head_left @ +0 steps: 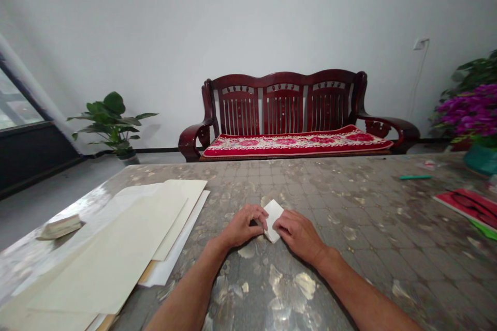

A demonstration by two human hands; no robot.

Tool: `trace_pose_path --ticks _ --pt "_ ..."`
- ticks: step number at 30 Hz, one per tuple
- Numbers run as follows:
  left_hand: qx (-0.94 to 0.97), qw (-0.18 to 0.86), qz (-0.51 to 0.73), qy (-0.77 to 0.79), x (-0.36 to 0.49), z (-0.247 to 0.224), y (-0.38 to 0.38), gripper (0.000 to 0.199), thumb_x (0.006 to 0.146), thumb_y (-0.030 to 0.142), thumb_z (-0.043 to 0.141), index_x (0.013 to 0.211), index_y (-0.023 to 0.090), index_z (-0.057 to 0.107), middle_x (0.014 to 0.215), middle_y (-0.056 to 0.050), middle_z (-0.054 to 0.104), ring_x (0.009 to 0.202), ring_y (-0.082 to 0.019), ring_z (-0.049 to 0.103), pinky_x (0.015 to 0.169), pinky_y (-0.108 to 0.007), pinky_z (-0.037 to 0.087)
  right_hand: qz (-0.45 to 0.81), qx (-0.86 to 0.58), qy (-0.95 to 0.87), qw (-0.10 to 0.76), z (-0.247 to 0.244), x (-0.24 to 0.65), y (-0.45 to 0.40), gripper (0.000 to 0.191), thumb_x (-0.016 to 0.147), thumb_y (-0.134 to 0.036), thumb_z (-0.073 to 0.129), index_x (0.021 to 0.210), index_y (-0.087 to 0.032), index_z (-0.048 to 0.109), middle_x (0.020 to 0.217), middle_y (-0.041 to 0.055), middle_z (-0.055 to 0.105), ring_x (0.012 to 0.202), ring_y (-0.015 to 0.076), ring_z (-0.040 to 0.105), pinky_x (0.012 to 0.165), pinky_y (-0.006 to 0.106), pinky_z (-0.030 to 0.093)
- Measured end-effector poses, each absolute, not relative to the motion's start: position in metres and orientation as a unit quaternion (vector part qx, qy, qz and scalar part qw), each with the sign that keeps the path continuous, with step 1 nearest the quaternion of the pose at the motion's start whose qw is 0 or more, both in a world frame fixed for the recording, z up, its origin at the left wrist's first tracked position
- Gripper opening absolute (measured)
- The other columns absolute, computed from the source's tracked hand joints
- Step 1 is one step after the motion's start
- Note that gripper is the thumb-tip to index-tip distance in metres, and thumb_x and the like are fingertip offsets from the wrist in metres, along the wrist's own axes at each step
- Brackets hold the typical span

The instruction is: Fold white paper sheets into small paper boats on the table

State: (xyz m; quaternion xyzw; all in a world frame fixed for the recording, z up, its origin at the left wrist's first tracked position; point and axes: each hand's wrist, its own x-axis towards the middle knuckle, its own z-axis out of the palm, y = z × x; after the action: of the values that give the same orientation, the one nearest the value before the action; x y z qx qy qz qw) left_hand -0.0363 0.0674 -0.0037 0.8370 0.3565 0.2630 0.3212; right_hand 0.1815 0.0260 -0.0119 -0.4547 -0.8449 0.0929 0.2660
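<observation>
A small folded white paper (274,221) lies on the patterned table (310,186), turned like a diamond between my two hands. My left hand (246,224) has its thumb and fingers curled on the paper's left edge. From the other side my right hand (298,234) pinches the paper's right edge, fingers bent together. The paper's side edges are partly hidden under my fingertips.
Large cream and white sheets (128,232) spread over the table's left side, with a small stack of paper (61,226) beside them. At right are a green pen (415,177), a red book (468,207) with glasses, and a flower pot (480,159).
</observation>
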Motion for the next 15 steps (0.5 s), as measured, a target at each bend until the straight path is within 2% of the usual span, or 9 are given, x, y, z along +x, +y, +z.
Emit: trace_pose_path --ticks 8,15 --pt "0.827 0.345 0.256 0.362 -0.037 -0.004 0.069 0.005 0.075 0.023 0.071 0.079 0.020 0.072 0.109 -0.004 0.069 0.107 -0.021 0.058 0.101 -0.033 0.037 0.076 -0.393 -0.875 0.272 -0.016 0.183 0.027 0.024 0.084 -0.007 0.055 0.085 -0.024 0.072 0.084 0.0019 0.064 0.084 0.0167 0.056 0.077 0.027 0.040" --pt "0.815 0.272 0.281 0.427 -0.026 -0.014 0.066 0.015 0.077 0.023 0.066 0.091 0.023 0.072 0.101 -0.002 0.070 0.099 -0.021 0.059 0.095 -0.034 0.042 0.135 -0.436 -0.849 0.267 -0.012 0.181 0.026 0.029 0.080 -0.004 0.049 0.082 -0.023 0.071 0.086 0.0020 0.064 0.086 0.0159 0.058 0.076 0.025 0.042"
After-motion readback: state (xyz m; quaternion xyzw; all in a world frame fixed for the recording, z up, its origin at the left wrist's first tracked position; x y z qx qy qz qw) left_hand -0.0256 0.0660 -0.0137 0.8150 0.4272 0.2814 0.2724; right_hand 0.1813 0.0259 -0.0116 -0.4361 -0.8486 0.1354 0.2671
